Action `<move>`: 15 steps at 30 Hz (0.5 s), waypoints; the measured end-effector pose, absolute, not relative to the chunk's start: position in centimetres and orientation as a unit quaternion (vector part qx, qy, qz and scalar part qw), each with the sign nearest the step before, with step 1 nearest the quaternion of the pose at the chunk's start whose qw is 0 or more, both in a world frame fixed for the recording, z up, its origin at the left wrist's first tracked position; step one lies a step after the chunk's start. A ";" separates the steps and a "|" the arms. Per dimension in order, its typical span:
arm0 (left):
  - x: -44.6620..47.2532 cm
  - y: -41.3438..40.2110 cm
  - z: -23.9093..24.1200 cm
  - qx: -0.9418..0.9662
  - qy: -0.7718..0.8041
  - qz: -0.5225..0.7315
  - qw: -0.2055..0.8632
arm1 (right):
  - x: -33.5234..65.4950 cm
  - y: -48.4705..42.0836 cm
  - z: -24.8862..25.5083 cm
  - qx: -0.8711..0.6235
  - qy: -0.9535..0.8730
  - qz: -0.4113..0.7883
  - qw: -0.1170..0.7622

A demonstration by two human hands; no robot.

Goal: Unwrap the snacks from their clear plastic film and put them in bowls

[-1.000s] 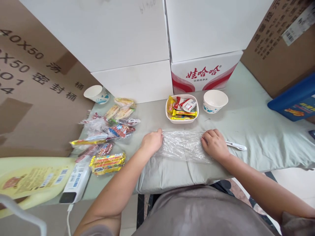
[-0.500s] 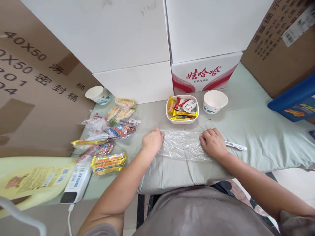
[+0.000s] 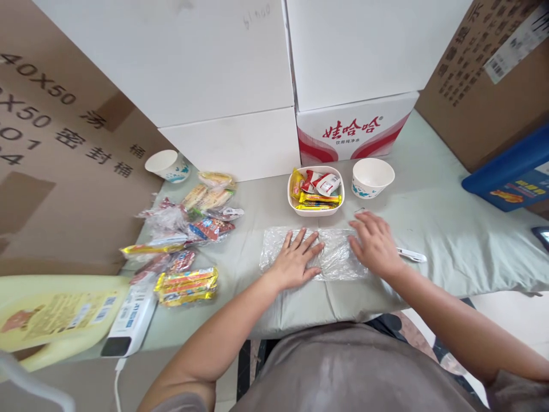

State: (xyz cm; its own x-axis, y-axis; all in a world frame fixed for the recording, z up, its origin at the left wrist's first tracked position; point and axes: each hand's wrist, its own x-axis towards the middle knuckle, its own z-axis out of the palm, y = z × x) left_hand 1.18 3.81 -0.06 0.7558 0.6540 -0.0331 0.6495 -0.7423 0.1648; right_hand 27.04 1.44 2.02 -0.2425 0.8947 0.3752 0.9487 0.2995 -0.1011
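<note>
A clear plastic bag [image 3: 338, 260] lies flat and crinkled on the cloth-covered table. My left hand [image 3: 295, 260] rests on its left half, palm down with the fingers spread. Over its right end is my right hand [image 3: 375, 243], fingers apart and holding nothing; whether it touches the plastic I cannot tell. Just beyond the bag stands a white tub [image 3: 316, 211] with yellow-wrapped sticks and red-and-white packets in it. A white paper bowl [image 3: 372, 178] with a blue-green print is beyond my right hand. Beside my right wrist lies a white utility knife [image 3: 412, 254], partly hidden.
Several wrapped snacks [image 3: 212, 228] are heaped on the left, with a bundle of yellow sticks [image 3: 186, 286] nearer me. A second paper bowl [image 3: 167, 166], a white power bank [image 3: 131, 320] and a yellow jug [image 3: 60, 309] stand there too. White cartons [image 3: 231, 146] line the back; a blue container [image 3: 510, 177] is at right.
My left hand has let go of the bag's left edge and moved right, spreading flat on the plastic. My right hand has lifted slightly and its fingers have opened.
</note>
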 end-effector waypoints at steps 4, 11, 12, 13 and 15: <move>1.0 3.6 0.1 0.929 0.361 0.020 0.080 | 25.0 0.5 0.1 -0.486 -0.867 0.007 0.107; -4.6 3.3 1.0 0.833 0.551 0.030 0.044 | 25.9 0.4 0.5 -0.490 -0.863 0.065 0.102; -5.6 3.0 1.3 0.832 0.551 0.044 0.040 | 26.2 0.1 1.3 -0.486 -0.862 0.071 0.122; -6.5 2.5 1.7 0.844 0.531 0.059 0.042 | 26.6 -0.2 2.0 -0.478 -0.863 0.079 0.146; -7.8 1.4 2.2 0.886 0.454 0.080 0.059 | 27.3 -1.0 3.1 -0.444 -0.871 0.102 0.184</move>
